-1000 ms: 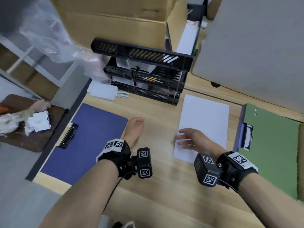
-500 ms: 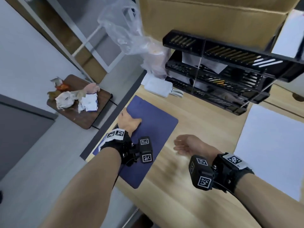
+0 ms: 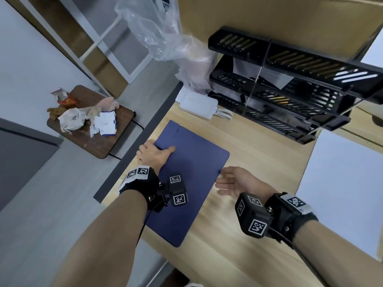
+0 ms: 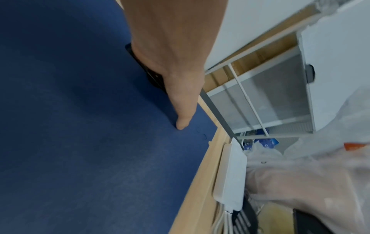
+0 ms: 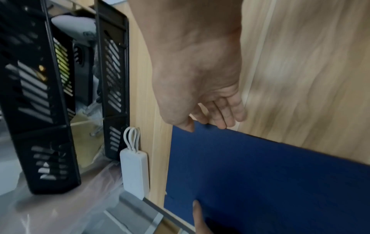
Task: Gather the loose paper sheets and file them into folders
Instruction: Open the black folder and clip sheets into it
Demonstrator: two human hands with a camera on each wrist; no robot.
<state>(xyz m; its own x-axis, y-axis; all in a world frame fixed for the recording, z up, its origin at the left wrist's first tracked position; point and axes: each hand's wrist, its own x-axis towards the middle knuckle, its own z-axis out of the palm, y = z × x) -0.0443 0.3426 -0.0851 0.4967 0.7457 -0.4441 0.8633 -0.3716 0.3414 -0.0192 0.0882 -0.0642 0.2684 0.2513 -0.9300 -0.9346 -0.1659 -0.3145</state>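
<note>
A dark blue folder (image 3: 190,193) lies shut on the wooden desk, with its black clip (image 4: 144,68) at the left edge. My left hand (image 3: 154,153) grips that edge over the clip. Its thumb (image 4: 182,121) lies straight on the cover and its fingers are hidden beyond the edge. My right hand (image 3: 228,180) is at the folder's right edge, and its straight fingertips (image 5: 220,123) touch the edge of the cover (image 5: 260,182). A loose white sheet (image 3: 342,183) lies flat on the desk to the right, away from both hands.
A black tiered letter tray (image 3: 279,96) stands behind the folder, under a cardboard box (image 3: 269,15). A clear plastic bag (image 3: 165,38) and a white power strip (image 3: 196,104) sit at the back left. The desk's left edge (image 3: 132,154) runs beside my left hand. Crumpled rubbish lies on a brown board (image 3: 99,146) on the floor.
My left hand moved from the bare desk to the folder's clip edge. My right hand left the white sheet and came to the folder's right edge. The head view swung left.
</note>
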